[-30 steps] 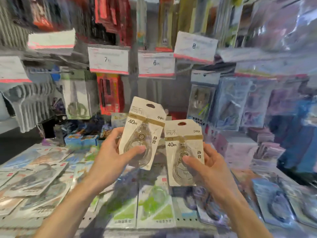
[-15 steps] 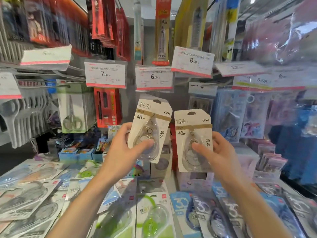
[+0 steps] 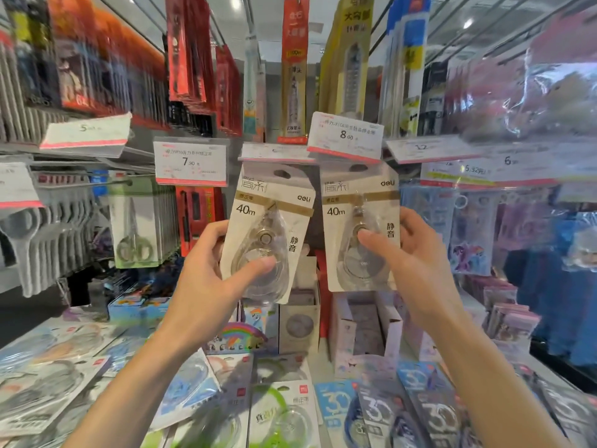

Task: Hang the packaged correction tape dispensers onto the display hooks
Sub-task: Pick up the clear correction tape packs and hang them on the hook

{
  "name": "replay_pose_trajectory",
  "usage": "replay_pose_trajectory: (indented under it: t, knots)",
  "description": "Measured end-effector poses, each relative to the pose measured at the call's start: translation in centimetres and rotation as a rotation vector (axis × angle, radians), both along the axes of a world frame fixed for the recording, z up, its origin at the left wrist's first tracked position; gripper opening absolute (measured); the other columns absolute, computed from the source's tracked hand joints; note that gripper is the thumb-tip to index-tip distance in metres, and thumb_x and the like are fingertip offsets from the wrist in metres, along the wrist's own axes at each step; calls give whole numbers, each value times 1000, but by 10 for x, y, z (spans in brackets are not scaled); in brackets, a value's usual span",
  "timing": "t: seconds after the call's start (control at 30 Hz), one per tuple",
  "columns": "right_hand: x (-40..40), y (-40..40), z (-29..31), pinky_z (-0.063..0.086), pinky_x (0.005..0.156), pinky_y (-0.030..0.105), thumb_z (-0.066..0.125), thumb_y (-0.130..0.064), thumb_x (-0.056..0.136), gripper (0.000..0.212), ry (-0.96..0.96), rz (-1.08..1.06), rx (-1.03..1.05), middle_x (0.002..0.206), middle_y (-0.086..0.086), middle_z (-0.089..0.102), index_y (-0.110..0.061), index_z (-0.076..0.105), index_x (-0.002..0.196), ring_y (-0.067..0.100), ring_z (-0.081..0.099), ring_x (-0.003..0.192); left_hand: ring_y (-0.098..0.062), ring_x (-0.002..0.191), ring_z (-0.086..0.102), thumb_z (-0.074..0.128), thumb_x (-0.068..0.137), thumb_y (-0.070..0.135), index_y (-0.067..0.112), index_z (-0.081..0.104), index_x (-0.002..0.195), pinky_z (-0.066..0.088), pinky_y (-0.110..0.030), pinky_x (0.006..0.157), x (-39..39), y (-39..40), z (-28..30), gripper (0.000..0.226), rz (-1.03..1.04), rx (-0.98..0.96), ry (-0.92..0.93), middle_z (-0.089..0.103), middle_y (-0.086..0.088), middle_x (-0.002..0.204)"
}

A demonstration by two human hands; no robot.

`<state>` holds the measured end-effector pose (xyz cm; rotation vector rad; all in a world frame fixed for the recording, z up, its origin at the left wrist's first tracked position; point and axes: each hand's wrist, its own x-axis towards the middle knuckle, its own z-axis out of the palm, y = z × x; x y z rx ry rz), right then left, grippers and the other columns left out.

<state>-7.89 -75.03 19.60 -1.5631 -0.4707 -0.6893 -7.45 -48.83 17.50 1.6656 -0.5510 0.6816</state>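
Up close at a stationery display, a person holds two carded correction tape packs side by side, raised in front of the hanging goods. The left hand (image 3: 206,279) grips the left pack (image 3: 269,234), thumb pressed across the clear blister on the front and fingers curled behind the card's left edge. This pack tilts a little, its top leaning right. The right hand (image 3: 410,263) pinches the right pack (image 3: 360,231) the same way, thumb on the blister and fingers wrapped round the card's right edge; this pack stands nearly upright. Both cards are pale with a gold band, "40m" printed on the left and a teardrop-shaped clear dispenser under plastic. The two packs are just beside each other, and I cannot tell whether their edges touch.

Each card's hang hole sits just below a row of white price tags with pink lower strips: a blurred tag (image 3: 277,152) directly above the left pack and an "8.00" tag (image 3: 346,136) above the right one. A "7.90" tag (image 3: 190,163) hangs further left. Packaged scissors (image 3: 135,227) hang at the left edge of the display. Below the hands, more correction tape packs (image 3: 284,412) lie flat on the shelf.
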Motion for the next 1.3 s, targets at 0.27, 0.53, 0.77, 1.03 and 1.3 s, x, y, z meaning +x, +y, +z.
replay_pose_trajectory:
  t: [0.27, 0.53, 0.77, 1.03, 1.3]
  knots:
    - [0, -4, 13, 61, 86, 35, 79, -26, 86, 25, 25, 30, -21, 103, -8, 82, -30, 71, 109, 12, 79, 97, -6, 93, 74, 82, 71, 46, 43, 58, 113, 57, -29, 77, -6, -3, 5, 48, -13, -18, -8, 75, 16, 106]
    - [7, -1, 11, 61, 77, 18, 78, -27, 87, 27, 43, -15, -40, 102, -18, 81, -35, 69, 111, 4, 77, 94, -7, 94, 74, 81, 69, 51, 55, 59, 105, 58, -35, 80, -1, -1, 5, 43, -25, -22, -7, 75, 16, 107]
    - [28, 3, 7, 57, 76, 20, 77, -30, 90, 22, 102, -58, -45, 98, -19, 81, -36, 69, 110, 1, 77, 90, -9, 95, 75, 82, 71, 50, 51, 59, 109, 58, -35, 80, 5, 3, 2, 44, -38, -17, -2, 76, 14, 107]
    - [69, 19, -7, 54, 82, 17, 65, -40, 100, 15, 187, -110, -157, 97, -27, 77, -40, 68, 114, -9, 71, 94, -3, 95, 73, 81, 72, 50, 52, 58, 107, 56, -17, 75, 15, 1, -5, 42, -13, 13, 32, 74, 20, 107]
    - [43, 2, -29, 52, 67, 10, 72, -35, 95, 22, 126, -334, -114, 91, -7, 70, -22, 64, 111, -8, 64, 73, -4, 93, 72, 82, 78, 38, 37, 56, 114, 55, -22, 76, 24, -14, -17, 45, -34, 25, 130, 73, 18, 104]
